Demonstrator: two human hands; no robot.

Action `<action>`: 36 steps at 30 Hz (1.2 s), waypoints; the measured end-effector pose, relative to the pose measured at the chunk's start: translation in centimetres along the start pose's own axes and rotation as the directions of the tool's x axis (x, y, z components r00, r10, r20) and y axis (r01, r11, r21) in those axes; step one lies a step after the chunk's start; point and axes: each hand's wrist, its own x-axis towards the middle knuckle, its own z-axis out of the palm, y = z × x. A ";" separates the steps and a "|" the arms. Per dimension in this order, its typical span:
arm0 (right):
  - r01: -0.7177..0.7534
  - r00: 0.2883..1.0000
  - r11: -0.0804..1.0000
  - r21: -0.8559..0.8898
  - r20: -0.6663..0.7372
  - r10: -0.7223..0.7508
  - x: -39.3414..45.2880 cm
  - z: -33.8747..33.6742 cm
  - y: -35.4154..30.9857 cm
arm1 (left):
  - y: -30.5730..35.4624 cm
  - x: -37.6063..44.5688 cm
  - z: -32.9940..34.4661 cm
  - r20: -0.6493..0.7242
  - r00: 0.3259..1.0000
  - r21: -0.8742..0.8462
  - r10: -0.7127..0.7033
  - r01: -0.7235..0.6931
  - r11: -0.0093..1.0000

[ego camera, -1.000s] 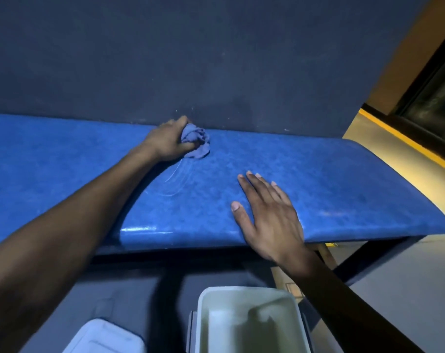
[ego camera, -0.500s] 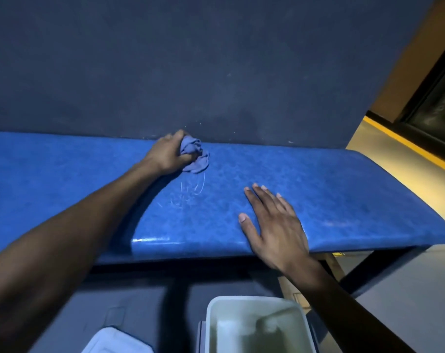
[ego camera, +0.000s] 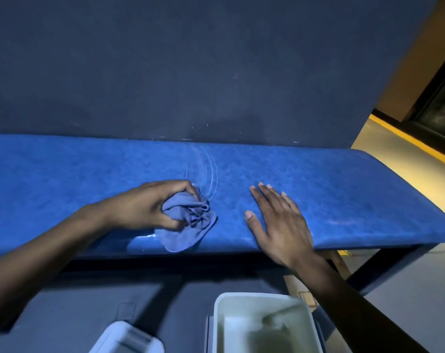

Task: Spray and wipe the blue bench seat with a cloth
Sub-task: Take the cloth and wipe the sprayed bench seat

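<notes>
A long blue bench seat runs across the view against a dark wall. My left hand grips a bunched blue-grey cloth and presses it on the seat near the front edge. Thin curved wet streaks lie on the seat just behind the cloth. My right hand rests flat on the seat to the right of the cloth, fingers spread, holding nothing. No spray bottle is in view.
A white open bin stands on the floor below my right arm. A pale lid or container lies to its left. The dark bench frame leg is at the right. A yellow-edged floor strip runs at far right.
My left hand has dragged the cloth from the back of the seat by the wall toward the front edge, leaving curved wet streaks. My right hand stays flat in the same place.
</notes>
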 end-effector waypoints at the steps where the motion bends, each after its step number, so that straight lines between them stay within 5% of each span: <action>1: -0.002 1.000 1.000 -0.002 0.001 0.002 0.0 0.0 0.0 | -0.7 0.2 -0.6 -0.011 1.000 0.013 -0.007 0.007 1.000; 4: -0.005 1.000 1.000 0.000 -0.003 0.005 0.0 0.1 0.0 | -3.9 4.0 -1.5 -0.181 0.977 0.074 -0.109 0.125 0.989; 9: 0.000 1.000 1.000 0.020 -0.011 0.000 0.0 0.2 0.2 | -7.6 13.9 -0.9 -0.439 0.823 0.047 -0.361 0.422 0.905; 18: -0.002 0.999 0.999 0.046 0.045 0.000 0.1 -0.8 0.1 | 0.9 9.8 2.6 -0.257 0.963 0.006 -0.075 0.080 0.997; 21: 0.018 0.989 0.989 0.149 0.141 -0.040 0.1 -2.6 0.9 | 2.0 5.5 2.0 -0.176 0.983 0.019 -0.046 0.050 0.999; 24: -0.005 1.000 0.991 0.133 0.029 0.001 -0.2 -4.7 3.9 | 2.1 2.4 1.6 -0.143 0.986 -0.047 -0.080 0.074 0.996; 26: -0.096 0.995 0.994 0.056 0.009 0.095 -0.6 -5.5 7.4 | 1.9 2.4 2.2 -0.266 0.954 -0.102 -0.142 0.119 0.988; 29: -0.191 0.978 0.981 -0.038 0.082 0.193 -1.7 -4.8 10.9 | 0.8 5.9 3.2 -0.534 0.785 -0.135 -0.315 0.289 0.948; 32: -0.234 0.972 0.972 -0.017 -0.005 0.234 -2.3 -3.2 11.6 | -0.2 11.2 3.8 -0.615 0.658 -0.139 -0.435 0.453 0.881; 36: -0.226 0.973 0.974 0.020 -0.051 0.226 -2.1 -2.2 12.2 | -0.2 19.0 4.9 -0.599 0.678 -0.053 -0.427 0.499 0.865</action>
